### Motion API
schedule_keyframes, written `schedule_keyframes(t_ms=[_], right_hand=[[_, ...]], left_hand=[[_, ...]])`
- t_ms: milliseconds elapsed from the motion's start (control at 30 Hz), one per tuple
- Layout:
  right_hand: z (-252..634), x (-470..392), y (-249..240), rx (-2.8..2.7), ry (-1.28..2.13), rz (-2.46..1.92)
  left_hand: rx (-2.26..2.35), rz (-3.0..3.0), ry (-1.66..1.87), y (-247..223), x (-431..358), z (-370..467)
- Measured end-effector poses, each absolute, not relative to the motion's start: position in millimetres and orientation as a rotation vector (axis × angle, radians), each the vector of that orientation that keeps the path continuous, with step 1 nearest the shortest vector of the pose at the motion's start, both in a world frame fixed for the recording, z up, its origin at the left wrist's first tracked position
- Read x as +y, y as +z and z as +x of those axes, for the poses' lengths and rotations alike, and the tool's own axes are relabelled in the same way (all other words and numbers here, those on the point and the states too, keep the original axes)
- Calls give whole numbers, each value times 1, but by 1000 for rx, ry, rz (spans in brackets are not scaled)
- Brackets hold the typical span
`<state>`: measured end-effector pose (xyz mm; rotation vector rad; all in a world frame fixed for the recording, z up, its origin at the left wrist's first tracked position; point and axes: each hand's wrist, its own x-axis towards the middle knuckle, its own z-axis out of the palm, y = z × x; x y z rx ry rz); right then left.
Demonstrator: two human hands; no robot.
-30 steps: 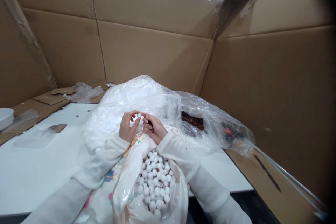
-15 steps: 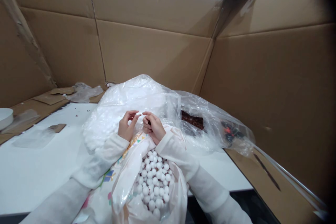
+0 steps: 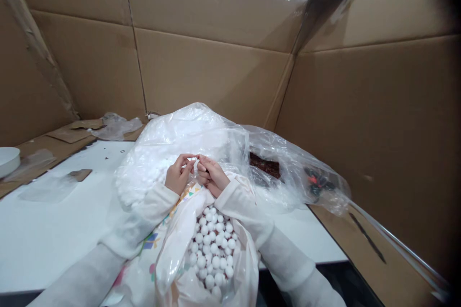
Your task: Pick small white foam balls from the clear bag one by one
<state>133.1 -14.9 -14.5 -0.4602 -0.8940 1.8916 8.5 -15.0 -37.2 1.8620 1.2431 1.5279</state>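
Note:
My left hand (image 3: 180, 173) pinches a small white ball (image 3: 195, 159) between thumb and fingertips. Touching or nearly touching it from the right, my right hand (image 3: 212, 174) has its fingers closed on something too small to make out. Both hands are above the far edge of a printed plastic bag (image 3: 173, 249). Inside that open bag lie many white balls (image 3: 215, 249) with bits of reddish brown between them. Behind my hands rests a large clear bag (image 3: 187, 124) full of white pieces.
Dark brown material (image 3: 264, 165) and a black and red object (image 3: 317, 181) show under clear plastic at right. A dark thin tool (image 3: 367, 238) lies on cardboard. A white bowl (image 3: 9, 161) stands far left. Cardboard walls (image 3: 212, 76) surround the white table (image 3: 65, 235).
Both hands have come closer together at the fingertips. My right hand's fingers have closed further. The view has shifted slightly.

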Motion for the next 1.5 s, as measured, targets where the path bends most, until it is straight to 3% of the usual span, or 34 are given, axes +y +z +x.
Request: schedule_keyframes(t_ms=[1500], right_hand=[[121,-19,-17,-940,1541,-681]], left_hand=[[1134,1825,1599,-44,-16,9]])
